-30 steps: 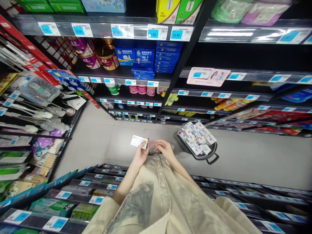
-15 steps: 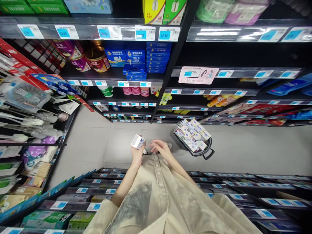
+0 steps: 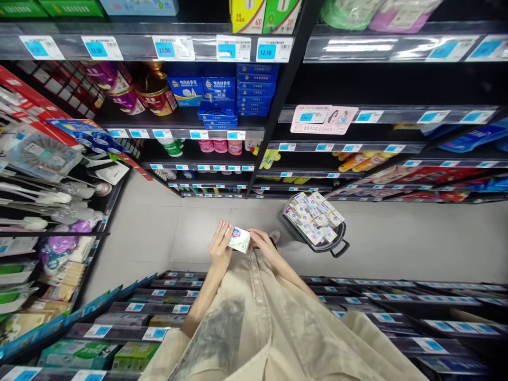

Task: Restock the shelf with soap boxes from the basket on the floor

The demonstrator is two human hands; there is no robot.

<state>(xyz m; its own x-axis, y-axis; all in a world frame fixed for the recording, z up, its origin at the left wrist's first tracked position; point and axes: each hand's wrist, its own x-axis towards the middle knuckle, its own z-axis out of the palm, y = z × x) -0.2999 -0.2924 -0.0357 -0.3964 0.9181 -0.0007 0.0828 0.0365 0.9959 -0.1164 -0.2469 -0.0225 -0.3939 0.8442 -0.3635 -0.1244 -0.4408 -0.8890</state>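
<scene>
I am turning the small box [image 3: 239,239] label-up in front of my waist; my right hand [image 3: 265,244], empty a moment ago, is joining my left hand [image 3: 219,247], both grips clamping its ends; the basket [image 3: 340,239] is sitting on the floor nearby.

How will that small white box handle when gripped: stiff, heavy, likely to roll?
Likely stiff: the box shows flat faces and straight edges between the left hand and right hand. Probably light, since fingertips alone hold it. Its flat sides shouldn't roll.
</scene>
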